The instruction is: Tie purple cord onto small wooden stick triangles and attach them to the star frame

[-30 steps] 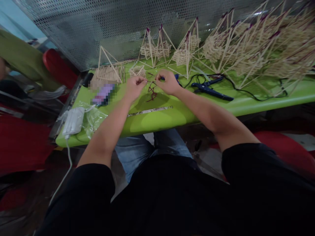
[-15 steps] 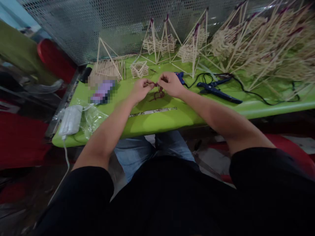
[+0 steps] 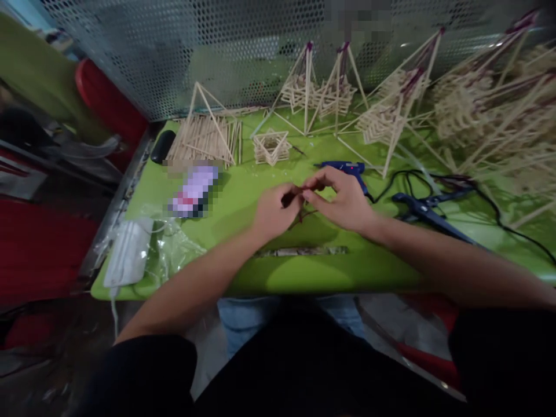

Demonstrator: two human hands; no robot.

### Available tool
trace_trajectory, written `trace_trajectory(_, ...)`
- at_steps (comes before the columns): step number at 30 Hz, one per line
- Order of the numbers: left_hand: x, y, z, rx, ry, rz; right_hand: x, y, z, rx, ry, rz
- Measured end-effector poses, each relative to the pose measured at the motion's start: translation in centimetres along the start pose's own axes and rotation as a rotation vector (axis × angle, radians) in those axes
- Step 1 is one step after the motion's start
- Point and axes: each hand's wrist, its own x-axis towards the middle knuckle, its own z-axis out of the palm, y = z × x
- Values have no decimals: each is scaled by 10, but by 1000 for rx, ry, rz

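Note:
My left hand (image 3: 278, 211) and my right hand (image 3: 341, 200) meet above the green table, thumbs and forefingers pinched together. Between them is a thin dark red string (image 3: 301, 216); a bit of it hangs below the fingertips, and the rest is hidden by the hands. Just beyond my right hand lies a blue hot glue gun (image 3: 350, 168). A small star-shaped stack of wooden sticks (image 3: 271, 148) sits farther back. A narrow patterned strip (image 3: 304, 251) lies on the table nearer to me.
Stick pyramids with purple-tied tops (image 3: 307, 87) crowd the back and right. Loose sticks (image 3: 195, 139) and a phone (image 3: 195, 188) lie at left, near a white power strip (image 3: 129, 252) and clear plastic. Dark-handled pliers (image 3: 428, 209) and a black cable (image 3: 490, 205) are at right.
The view has shifted, so the table looks closer and lower. Both hands still pinch the string; the red loop that hung below them is now mostly hidden.

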Motion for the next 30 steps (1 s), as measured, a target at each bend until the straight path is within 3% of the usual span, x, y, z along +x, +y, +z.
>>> trace_trajectory(3, -6, 4, 0, -107, -20, 40, -13, 5, -4, -140, -9, -220)
trace_trajectory(5, -9, 6, 0, -99, -44, 82, -20, 9, -7, -124, -28, -264)
trace_trajectory(12, -13, 5, 0, -91, -94, 95, -26, 14, -9, -167, 26, -118)
trace_trajectory(17, -13, 2, 0, -130, -69, 128, -26, 14, -9, -191, -26, -39)
trace_trajectory(27, -8, 5, -2, -108, -79, -78, -24, 10, -14, -152, -59, 55)
trace_trajectory(30, -6, 6, -1, -108, -91, -57, -26, 16, -13, -124, -112, 124)
